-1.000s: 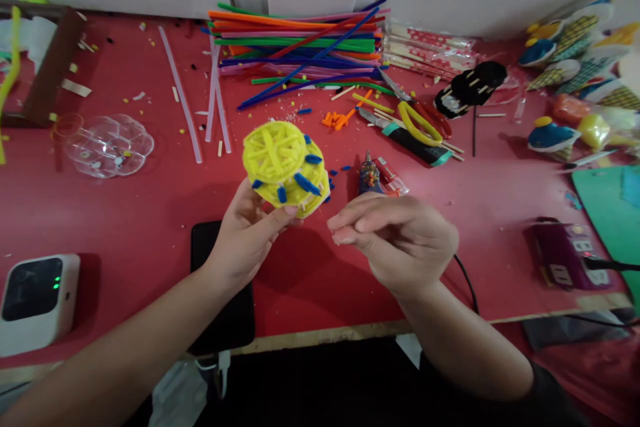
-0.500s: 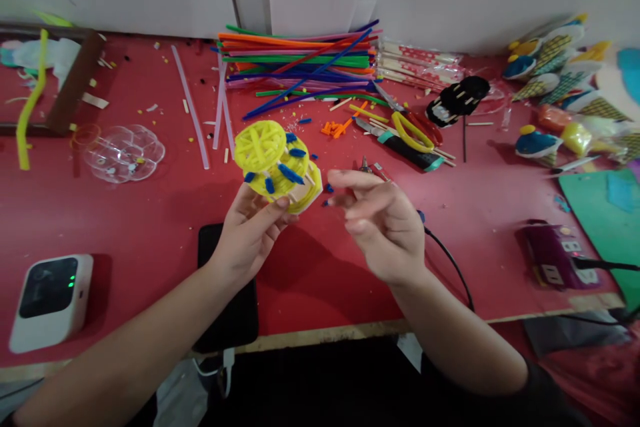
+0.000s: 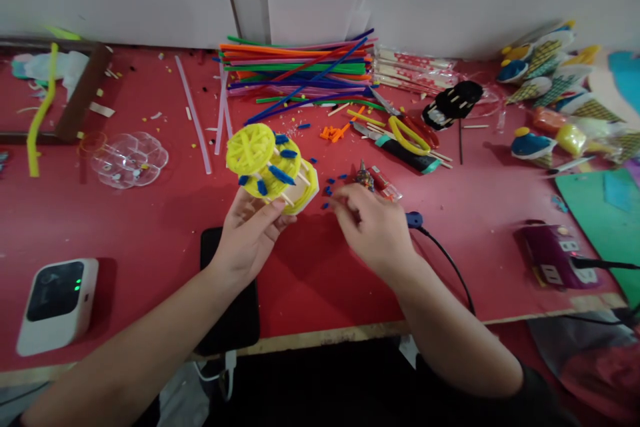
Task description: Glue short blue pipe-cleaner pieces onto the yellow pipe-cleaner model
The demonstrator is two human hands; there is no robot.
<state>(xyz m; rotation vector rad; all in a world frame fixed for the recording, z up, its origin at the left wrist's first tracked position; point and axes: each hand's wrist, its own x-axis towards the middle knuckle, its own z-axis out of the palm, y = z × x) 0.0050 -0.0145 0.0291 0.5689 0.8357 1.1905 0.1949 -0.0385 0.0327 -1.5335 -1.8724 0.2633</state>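
My left hand [image 3: 253, 230] is closed around the base of a yellow tiered pipe-cleaner model [image 3: 285, 177], held tilted above the table. Its round yellow layers are joined by pale sticks, and short blue pipe-cleaner pieces poke out from the sides. My right hand [image 3: 375, 223] is lowered to the table, thumb and fingers pinched together beside several small cut blue pieces [image 3: 328, 191]. Whatever lies between those fingertips is hidden. Just behind the right hand are a dark patterned object [image 3: 364, 177] and a lighter-like red item [image 3: 385, 183].
A pile of coloured pipe cleaners [image 3: 300, 67] lies at the back. Yellow-handled scissors [image 3: 407, 137] and a green-black cutter [image 3: 410, 155] sit right of centre. A black phone [image 3: 230, 313], a white device [image 3: 57, 307], a purple power socket [image 3: 547, 253] and a cable [image 3: 450, 257] surround the work.
My right hand has turned over and come down to the blue pieces, its fingers closing into a pinch. The left hand still holds the yellow model, nearly unmoved. The view has shifted slightly.
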